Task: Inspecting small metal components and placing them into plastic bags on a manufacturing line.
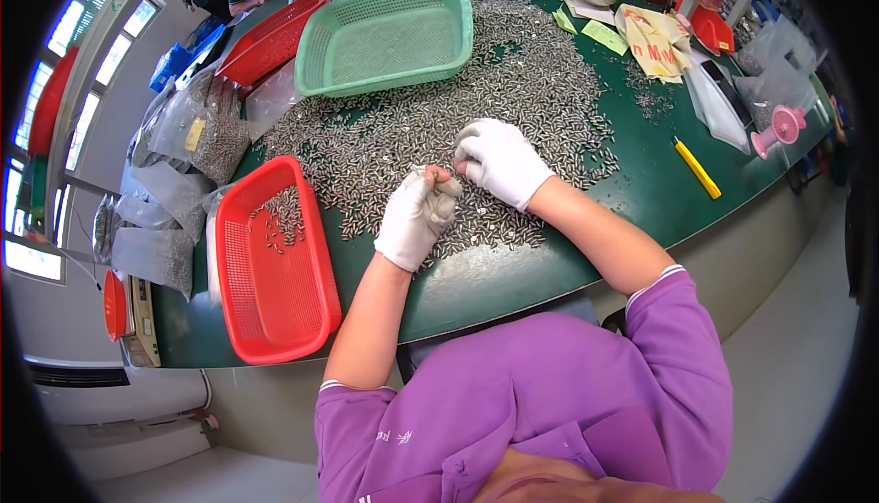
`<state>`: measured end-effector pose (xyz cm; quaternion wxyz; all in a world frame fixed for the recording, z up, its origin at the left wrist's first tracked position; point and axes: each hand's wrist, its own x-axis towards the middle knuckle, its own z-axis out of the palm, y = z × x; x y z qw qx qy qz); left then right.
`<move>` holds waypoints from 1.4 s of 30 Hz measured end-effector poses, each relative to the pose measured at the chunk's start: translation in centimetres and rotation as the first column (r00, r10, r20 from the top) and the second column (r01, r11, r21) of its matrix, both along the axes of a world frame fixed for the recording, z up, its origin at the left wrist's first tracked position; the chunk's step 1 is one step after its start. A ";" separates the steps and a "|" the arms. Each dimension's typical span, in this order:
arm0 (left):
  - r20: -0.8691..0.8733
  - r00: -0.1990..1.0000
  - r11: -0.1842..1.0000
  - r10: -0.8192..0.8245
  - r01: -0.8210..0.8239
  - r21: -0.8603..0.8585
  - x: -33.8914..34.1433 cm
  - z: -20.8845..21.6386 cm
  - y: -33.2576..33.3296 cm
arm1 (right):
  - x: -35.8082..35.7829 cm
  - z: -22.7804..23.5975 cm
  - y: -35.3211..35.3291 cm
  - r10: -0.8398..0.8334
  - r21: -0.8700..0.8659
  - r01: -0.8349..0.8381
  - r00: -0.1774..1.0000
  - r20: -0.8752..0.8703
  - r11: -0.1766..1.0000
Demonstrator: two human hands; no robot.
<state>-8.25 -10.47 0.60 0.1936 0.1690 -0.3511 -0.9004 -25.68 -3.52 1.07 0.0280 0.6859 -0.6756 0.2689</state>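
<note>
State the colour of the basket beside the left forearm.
The basket is red; the head view shows it best.

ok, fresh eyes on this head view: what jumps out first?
Probably the broad spread of small metal pieces over the green table, with the white-gloved left hand and right hand close together toward its near side. Then the bright red basket at near left, a small heap of pieces toward its far end, and the pale green basket at the spread's far side.
</note>
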 end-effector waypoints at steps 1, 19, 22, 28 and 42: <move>0.008 1.000 1.000 0.011 -0.011 0.003 0.0 0.1 0.0 | 0.0 0.5 0.1 0.023 -0.019 -0.020 0.982 0.190 1.000; -0.004 0.999 0.998 0.032 -0.032 -0.044 0.0 -0.2 -0.1 | -0.8 0.6 0.5 -0.046 0.035 0.043 0.997 0.069 0.998; 0.004 1.000 1.000 0.016 -0.016 -0.012 -0.1 -0.2 -0.1 | -0.7 0.1 0.3 -0.041 0.027 0.042 0.999 -0.023 0.999; 0.016 0.999 0.999 0.029 -0.029 0.012 -0.1 -0.1 0.0 | -0.3 0.9 0.2 0.033 -0.109 -0.018 0.989 0.145 0.994; 0.098 0.984 0.983 0.147 -0.134 -0.123 0.0 -0.3 -0.5 | 0.2 2.7 0.8 0.052 -0.176 -0.001 0.957 0.286 0.984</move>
